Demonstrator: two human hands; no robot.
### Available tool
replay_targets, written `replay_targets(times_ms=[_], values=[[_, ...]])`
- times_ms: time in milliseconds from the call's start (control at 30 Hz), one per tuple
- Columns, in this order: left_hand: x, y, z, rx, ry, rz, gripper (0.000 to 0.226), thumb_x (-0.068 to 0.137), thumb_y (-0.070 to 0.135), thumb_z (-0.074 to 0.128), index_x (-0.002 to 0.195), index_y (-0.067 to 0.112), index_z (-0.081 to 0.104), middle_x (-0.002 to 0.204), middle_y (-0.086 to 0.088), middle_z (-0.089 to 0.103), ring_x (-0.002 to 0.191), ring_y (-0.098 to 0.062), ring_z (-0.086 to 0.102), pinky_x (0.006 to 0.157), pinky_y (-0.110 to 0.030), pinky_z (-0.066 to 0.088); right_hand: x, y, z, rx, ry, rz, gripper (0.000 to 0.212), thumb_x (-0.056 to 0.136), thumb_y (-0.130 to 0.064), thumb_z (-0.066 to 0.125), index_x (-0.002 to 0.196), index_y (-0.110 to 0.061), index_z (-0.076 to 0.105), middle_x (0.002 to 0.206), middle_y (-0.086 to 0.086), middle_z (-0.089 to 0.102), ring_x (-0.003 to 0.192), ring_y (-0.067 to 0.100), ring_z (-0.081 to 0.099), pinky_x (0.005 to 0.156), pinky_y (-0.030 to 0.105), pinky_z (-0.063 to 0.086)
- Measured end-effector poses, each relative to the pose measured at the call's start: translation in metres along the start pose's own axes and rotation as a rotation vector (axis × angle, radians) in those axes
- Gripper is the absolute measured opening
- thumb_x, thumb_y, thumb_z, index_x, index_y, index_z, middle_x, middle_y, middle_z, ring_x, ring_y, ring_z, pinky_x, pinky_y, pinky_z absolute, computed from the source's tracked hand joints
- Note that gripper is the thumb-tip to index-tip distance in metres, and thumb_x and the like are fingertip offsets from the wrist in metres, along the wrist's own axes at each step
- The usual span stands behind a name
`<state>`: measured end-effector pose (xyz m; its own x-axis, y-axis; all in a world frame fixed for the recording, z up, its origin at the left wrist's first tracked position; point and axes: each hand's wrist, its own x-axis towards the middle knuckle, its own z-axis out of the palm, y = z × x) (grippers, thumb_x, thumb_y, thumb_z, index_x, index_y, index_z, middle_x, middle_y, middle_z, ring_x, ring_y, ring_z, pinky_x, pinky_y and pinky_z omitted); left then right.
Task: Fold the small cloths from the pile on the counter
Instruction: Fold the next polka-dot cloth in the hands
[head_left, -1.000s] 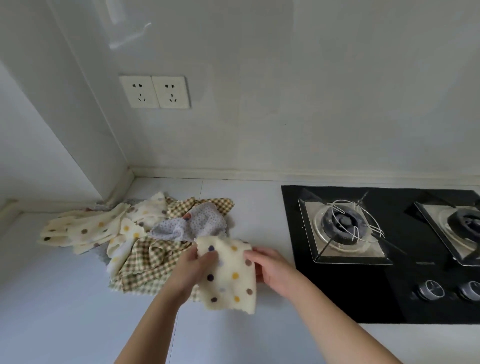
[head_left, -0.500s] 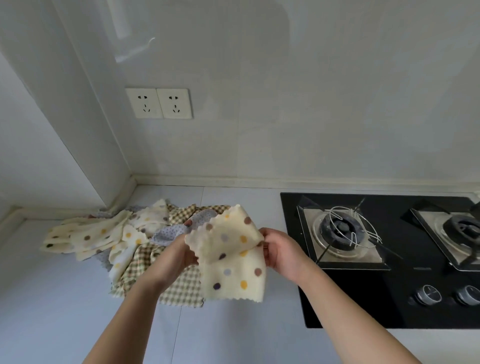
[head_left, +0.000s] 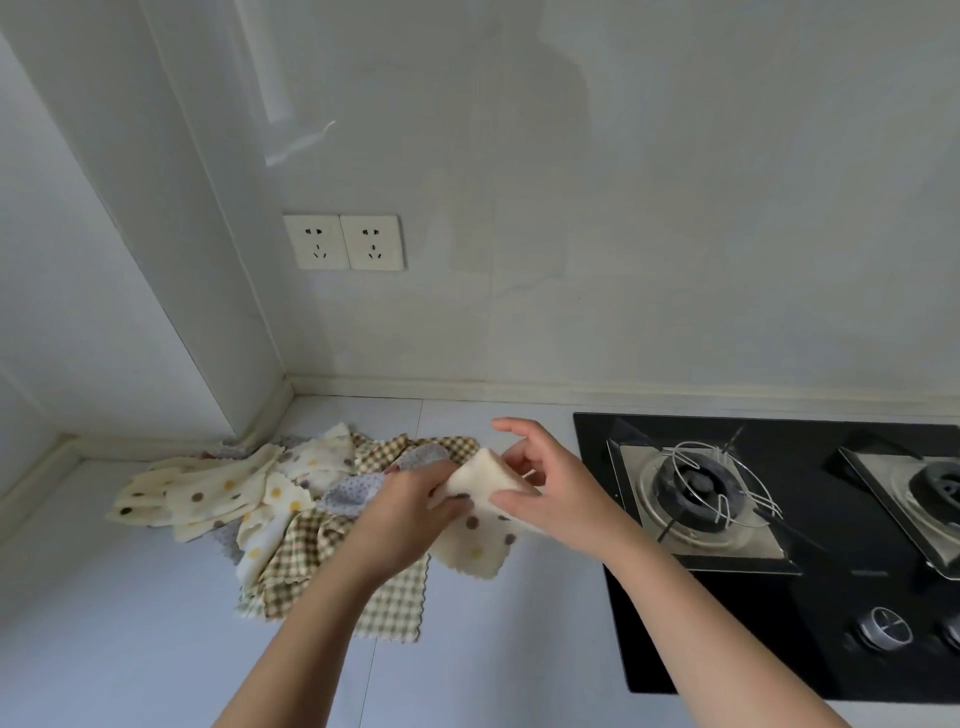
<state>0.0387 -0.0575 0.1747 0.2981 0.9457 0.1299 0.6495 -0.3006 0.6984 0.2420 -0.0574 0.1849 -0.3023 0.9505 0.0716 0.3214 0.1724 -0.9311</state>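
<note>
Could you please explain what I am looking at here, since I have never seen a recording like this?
There is no robot here, only a person's two bare hands. The view comes from a wide-angle camera worn on the person's head, looking forward and down, so the arms enter from the bottom edge. A pile of small dotted and checked cloths lies on the counter, with a black gas hob to the right and two sockets on the wall. The left hand and right hand together hold one dotted cloth, partly folded over, beside the pile.
</note>
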Motion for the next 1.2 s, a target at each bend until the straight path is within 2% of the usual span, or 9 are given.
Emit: replay_targets(times_ms=[100, 167, 333, 467, 600, 833, 967, 1067, 1200], values=[[-0.003, -0.008, -0.004, -0.208, 0.072, -0.048, 0.015, 0.088, 0.011, 0.066, 0.087, 0.026, 0.067, 0.081, 0.01, 0.069, 0.077, -0.007, 0.063, 0.068, -0.025, 0.047, -0.003, 0.002, -0.016, -0.033, -0.035, 0.019, 0.038, 0.08, -0.031, 0.071, 0.106, -0.046, 0.049, 0.102, -0.008, 0.069, 0.092, 0.009, 0.065, 0.085, 0.031, 0.052], [-0.006, -0.01, -0.006, -0.259, 0.065, -0.053, 0.017, 0.088, 0.009, 0.066, 0.089, 0.026, 0.068, 0.083, 0.012, 0.07, 0.079, -0.007, 0.064, 0.068, -0.023, 0.049, -0.007, 0.002, -0.022, -0.061, -0.035, -0.025, 0.024, 0.083, -0.031, 0.07, 0.093, -0.04, 0.05, 0.105, -0.004, 0.07, 0.099, 0.012, 0.065, 0.091, 0.036, 0.051], [-0.008, -0.009, -0.006, -0.316, 0.073, -0.007, 0.016, 0.089, 0.006, 0.065, 0.09, 0.021, 0.07, 0.084, 0.006, 0.071, 0.079, -0.013, 0.065, 0.069, -0.027, 0.049, -0.008, -0.001, -0.022, -0.198, -0.061, -0.152, 0.014, 0.087, -0.013, 0.07, 0.092, -0.026, 0.064, 0.116, -0.009, 0.066, 0.12, 0.0, 0.054, 0.1, 0.015, 0.038], [-0.007, -0.006, -0.009, -0.326, 0.052, 0.024, 0.016, 0.09, 0.006, 0.064, 0.09, 0.021, 0.07, 0.085, 0.008, 0.071, 0.082, -0.011, 0.065, 0.071, -0.026, 0.05, -0.006, -0.002, -0.027, -0.245, -0.071, -0.097, 0.016, 0.086, -0.02, 0.071, 0.098, -0.028, 0.067, 0.109, -0.019, 0.067, 0.106, 0.004, 0.059, 0.097, 0.019, 0.04], [-0.008, -0.007, -0.011, -0.289, 0.066, 0.02, 0.018, 0.09, 0.006, 0.064, 0.088, 0.023, 0.07, 0.086, 0.011, 0.07, 0.085, -0.01, 0.065, 0.075, -0.028, 0.05, -0.006, -0.006, -0.03, -0.247, -0.1, -0.074, 0.029, 0.082, -0.025, 0.075, 0.108, -0.034, 0.065, 0.114, -0.023, 0.064, 0.113, 0.0, 0.055, 0.098, 0.017, 0.037], [-0.01, -0.006, -0.009, -0.155, 0.096, 0.034, 0.019, 0.088, 0.009, 0.066, 0.082, 0.027, 0.067, 0.079, 0.013, 0.068, 0.077, -0.012, 0.06, 0.066, -0.022, 0.044, -0.004, -0.012, -0.016, -0.255, -0.233, -0.113, 0.04, 0.069, -0.029, 0.085, 0.101, -0.035, 0.063, 0.131, -0.021, 0.05, 0.119, -0.003, 0.048, 0.098, 0.011, 0.035], [-0.011, -0.004, -0.011, -0.093, 0.096, 0.055, 0.019, 0.087, 0.014, 0.068, 0.087, 0.032, 0.065, 0.08, 0.018, 0.067, 0.077, -0.007, 0.061, 0.065, -0.016, 0.044, 0.0, -0.005, -0.008, -0.326, -0.128, -0.15, 0.022, 0.076, -0.029, 0.078, 0.091, -0.018, 0.066, 0.119, -0.018, 0.058, 0.111, 0.0, 0.054, 0.094, 0.017, 0.041], [-0.013, -0.005, -0.015, -0.072, 0.07, 0.07, 0.021, 0.088, 0.013, 0.067, 0.089, 0.034, 0.065, 0.084, 0.02, 0.068, 0.081, -0.003, 0.062, 0.067, -0.015, 0.044, 0.0, -0.001, -0.013, -0.35, -0.073, -0.113, 0.008, 0.081, -0.025, 0.073, 0.079, -0.02, 0.067, 0.091, -0.01, 0.067, 0.09, 0.007, 0.061, 0.088, 0.033, 0.048], [-0.013, -0.006, -0.018, -0.037, 0.03, 0.084, 0.024, 0.087, 0.019, 0.069, 0.103, 0.035, 0.06, 0.092, 0.018, 0.067, 0.088, -0.002, 0.062, 0.076, -0.025, 0.05, -0.004, -0.001, -0.018, -0.353, -0.046, -0.114, 0.01, 0.081, -0.018, 0.075, 0.076, -0.022, 0.067, 0.084, -0.008, 0.066, 0.083, 0.008, 0.061, 0.085, 0.031, 0.048]])
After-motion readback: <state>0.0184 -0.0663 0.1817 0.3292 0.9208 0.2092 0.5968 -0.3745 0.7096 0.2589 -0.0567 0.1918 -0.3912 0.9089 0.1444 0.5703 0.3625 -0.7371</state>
